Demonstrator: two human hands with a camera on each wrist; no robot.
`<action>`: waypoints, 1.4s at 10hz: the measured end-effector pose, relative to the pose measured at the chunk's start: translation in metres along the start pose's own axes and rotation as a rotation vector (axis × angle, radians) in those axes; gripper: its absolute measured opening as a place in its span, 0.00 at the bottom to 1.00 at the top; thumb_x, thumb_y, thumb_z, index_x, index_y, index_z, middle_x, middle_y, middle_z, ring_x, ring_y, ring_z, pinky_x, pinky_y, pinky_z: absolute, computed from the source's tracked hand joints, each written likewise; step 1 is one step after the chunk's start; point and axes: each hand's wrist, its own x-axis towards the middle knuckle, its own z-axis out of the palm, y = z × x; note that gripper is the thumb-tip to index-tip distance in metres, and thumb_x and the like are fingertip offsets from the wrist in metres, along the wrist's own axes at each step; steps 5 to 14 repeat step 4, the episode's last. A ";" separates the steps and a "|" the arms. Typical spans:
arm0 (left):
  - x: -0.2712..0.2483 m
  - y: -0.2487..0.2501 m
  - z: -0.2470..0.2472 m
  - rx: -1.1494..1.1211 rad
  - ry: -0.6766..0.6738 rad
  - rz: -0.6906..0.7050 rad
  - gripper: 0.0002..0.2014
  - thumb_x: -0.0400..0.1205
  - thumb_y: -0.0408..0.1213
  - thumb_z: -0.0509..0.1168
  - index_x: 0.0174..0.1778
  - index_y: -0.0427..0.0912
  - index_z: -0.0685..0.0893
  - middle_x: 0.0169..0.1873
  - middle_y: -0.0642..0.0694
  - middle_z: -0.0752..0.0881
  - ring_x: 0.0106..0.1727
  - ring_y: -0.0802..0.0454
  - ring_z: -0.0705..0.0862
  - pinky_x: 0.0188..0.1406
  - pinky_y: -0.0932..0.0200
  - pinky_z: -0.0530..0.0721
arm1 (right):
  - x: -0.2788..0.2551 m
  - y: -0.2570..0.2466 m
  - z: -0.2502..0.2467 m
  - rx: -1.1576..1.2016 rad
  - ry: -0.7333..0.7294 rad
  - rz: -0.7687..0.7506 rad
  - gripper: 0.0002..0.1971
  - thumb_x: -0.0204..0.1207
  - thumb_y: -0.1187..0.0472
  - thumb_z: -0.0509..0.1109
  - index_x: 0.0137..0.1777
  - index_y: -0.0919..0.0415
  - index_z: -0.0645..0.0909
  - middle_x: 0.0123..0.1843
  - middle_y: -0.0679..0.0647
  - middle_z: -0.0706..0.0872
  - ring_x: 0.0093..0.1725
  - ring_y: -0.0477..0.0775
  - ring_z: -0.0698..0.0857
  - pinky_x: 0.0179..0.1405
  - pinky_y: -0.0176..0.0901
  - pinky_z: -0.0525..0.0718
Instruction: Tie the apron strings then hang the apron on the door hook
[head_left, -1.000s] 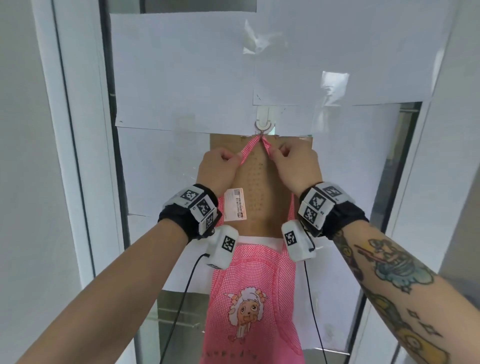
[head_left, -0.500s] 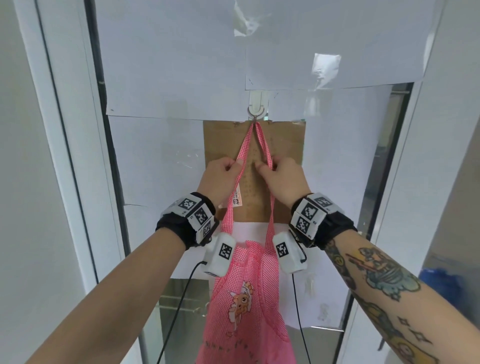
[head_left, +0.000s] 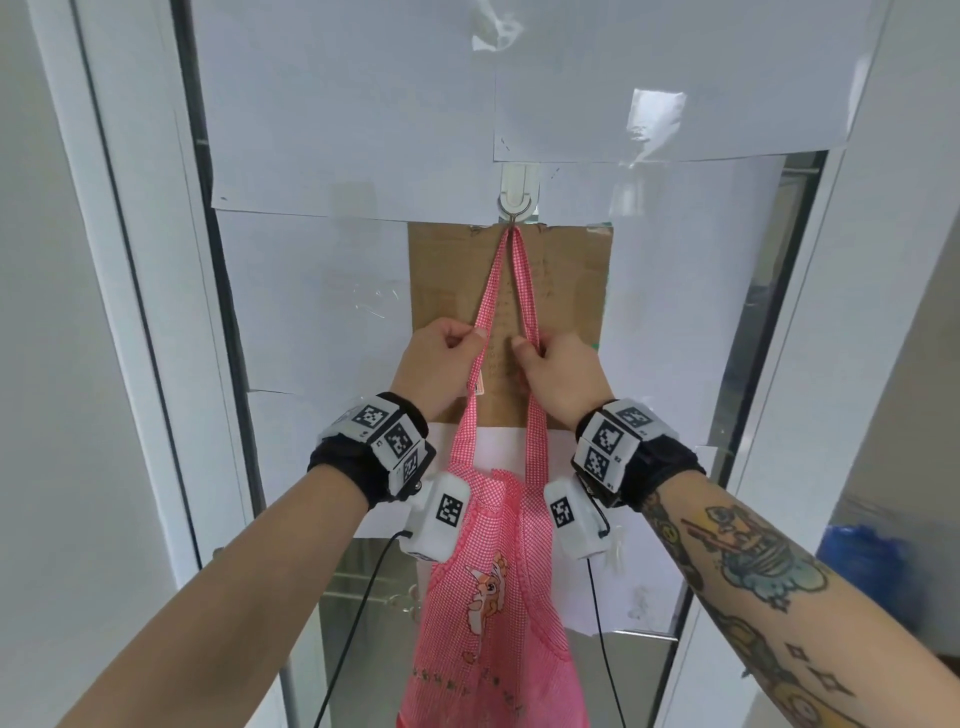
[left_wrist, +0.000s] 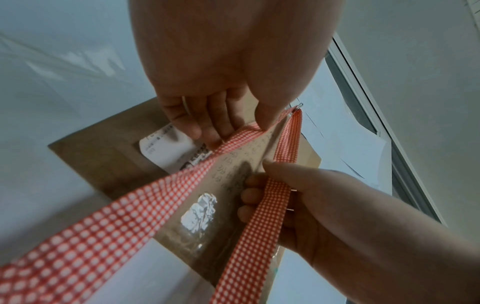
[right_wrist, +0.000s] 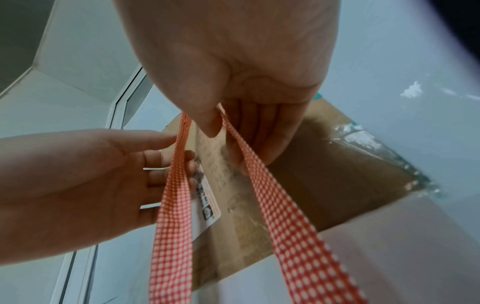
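A pink checked apron (head_left: 493, 597) with a cartoon print hangs against the door, its neck strap (head_left: 506, 280) looped over the white stick-on hook (head_left: 517, 200). My left hand (head_left: 475, 338) pinches the strap's left side between thumb and fingers, a hand's length below the hook. My right hand (head_left: 524, 348) pinches the right side at the same height. In the left wrist view the left hand (left_wrist: 233, 131) grips the checked strap (left_wrist: 130, 205), which runs up to the metal hook (left_wrist: 298, 106). In the right wrist view the strap (right_wrist: 285, 216) passes between the right hand's (right_wrist: 226, 131) thumb and fingers. The waist strings are hidden.
A brown cardboard sheet (head_left: 571, 291) with a label is taped to the door behind the strap, among white paper sheets (head_left: 337, 104). White door frames (head_left: 130, 312) stand on both sides. A blue object (head_left: 867, 571) shows low on the right.
Both hands have slid down the strap from just under the hook to about a hand's length below it. The strap's two sides now hang longer and closer together.
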 end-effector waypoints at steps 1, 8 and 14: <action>-0.003 0.002 0.000 -0.030 -0.010 -0.003 0.12 0.82 0.44 0.64 0.54 0.39 0.82 0.43 0.47 0.88 0.38 0.56 0.86 0.25 0.79 0.79 | -0.004 -0.001 -0.001 -0.031 -0.007 -0.010 0.19 0.80 0.45 0.59 0.50 0.59 0.84 0.43 0.58 0.89 0.41 0.59 0.86 0.44 0.52 0.87; -0.020 -0.007 -0.019 0.044 -0.060 -0.014 0.08 0.82 0.43 0.64 0.50 0.44 0.83 0.44 0.51 0.88 0.45 0.54 0.87 0.43 0.63 0.81 | -0.029 -0.015 -0.015 0.223 0.230 -0.026 0.11 0.78 0.48 0.66 0.53 0.52 0.77 0.45 0.47 0.85 0.42 0.42 0.83 0.38 0.37 0.78; -0.020 -0.007 -0.019 0.044 -0.060 -0.014 0.08 0.82 0.43 0.64 0.50 0.44 0.83 0.44 0.51 0.88 0.45 0.54 0.87 0.43 0.63 0.81 | -0.029 -0.015 -0.015 0.223 0.230 -0.026 0.11 0.78 0.48 0.66 0.53 0.52 0.77 0.45 0.47 0.85 0.42 0.42 0.83 0.38 0.37 0.78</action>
